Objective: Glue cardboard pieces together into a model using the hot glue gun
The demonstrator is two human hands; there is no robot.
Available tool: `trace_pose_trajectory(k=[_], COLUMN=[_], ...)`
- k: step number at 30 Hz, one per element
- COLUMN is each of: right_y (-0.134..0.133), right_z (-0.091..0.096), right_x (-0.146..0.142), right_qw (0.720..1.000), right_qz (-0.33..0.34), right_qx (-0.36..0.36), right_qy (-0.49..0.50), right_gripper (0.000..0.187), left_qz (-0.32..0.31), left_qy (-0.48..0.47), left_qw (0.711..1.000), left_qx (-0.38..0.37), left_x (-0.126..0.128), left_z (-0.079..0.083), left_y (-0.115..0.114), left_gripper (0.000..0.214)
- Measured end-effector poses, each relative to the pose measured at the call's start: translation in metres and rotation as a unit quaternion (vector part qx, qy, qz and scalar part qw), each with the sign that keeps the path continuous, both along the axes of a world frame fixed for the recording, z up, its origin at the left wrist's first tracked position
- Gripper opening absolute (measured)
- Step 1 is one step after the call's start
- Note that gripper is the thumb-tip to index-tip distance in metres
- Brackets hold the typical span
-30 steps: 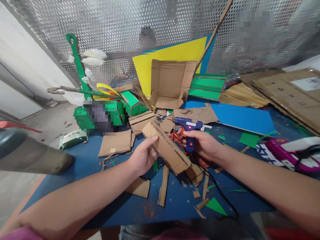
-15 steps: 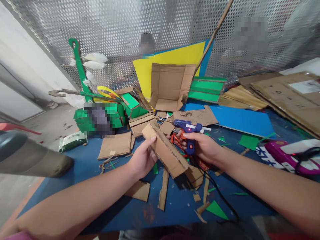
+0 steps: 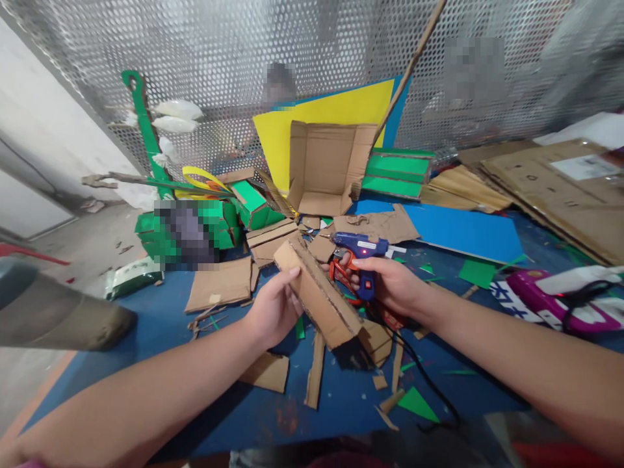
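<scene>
My left hand (image 3: 277,302) is closed on a long folded cardboard piece (image 3: 319,299), thumb on its near face, the other fingers behind it. The piece slants down to the right above the table. In my right hand (image 3: 385,279) is a blue hot glue gun (image 3: 363,246), my fingers wrapped round its handle by the orange trigger. A small red light glows on its side. Its nozzle points left, just past the upper end of the cardboard, and I see no contact between them. A black cord (image 3: 429,383) trails below.
Cardboard scraps (image 3: 219,283) and green offcuts (image 3: 418,404) litter the blue table (image 3: 234,416). An open cardboard box (image 3: 331,162) stands behind, before a yellow board (image 3: 270,143) and perforated metal screen. A grey cylindrical container (image 3: 63,312) is at left, a purple tool (image 3: 531,292) at right.
The whole scene has shifted slightly left in view. Both hands keep their hold on the cardboard piece and the glue gun, with hardly any movement between them.
</scene>
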State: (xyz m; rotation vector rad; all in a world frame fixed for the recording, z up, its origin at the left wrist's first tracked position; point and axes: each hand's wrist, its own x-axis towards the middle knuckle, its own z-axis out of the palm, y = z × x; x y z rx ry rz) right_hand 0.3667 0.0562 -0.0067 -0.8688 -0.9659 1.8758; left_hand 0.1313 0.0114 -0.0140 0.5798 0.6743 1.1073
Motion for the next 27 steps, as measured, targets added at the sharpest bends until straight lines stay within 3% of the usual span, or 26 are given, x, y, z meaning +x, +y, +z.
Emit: trace_pose_trajectory(k=[9, 27], right_y=[0.0, 0.0], right_z=[0.001, -0.001], right_x=[0.0, 0.001], right_qw=[1.0, 1.0], right_qz=[0.012, -0.006], right_qx=[0.018, 0.014], right_qy=[0.002, -0.016], right_gripper=[0.021, 0.024], left_qz=[-0.02, 0.0], left_qy=[-0.006, 0.033], left_qw=[1.0, 0.998], left_qx=[0.017, -0.051], left_x=[-0.002, 0.002], left_z=[-0.003, 0.008], left_y=[0.0, -0.006], left_gripper=[0.051, 0.046])
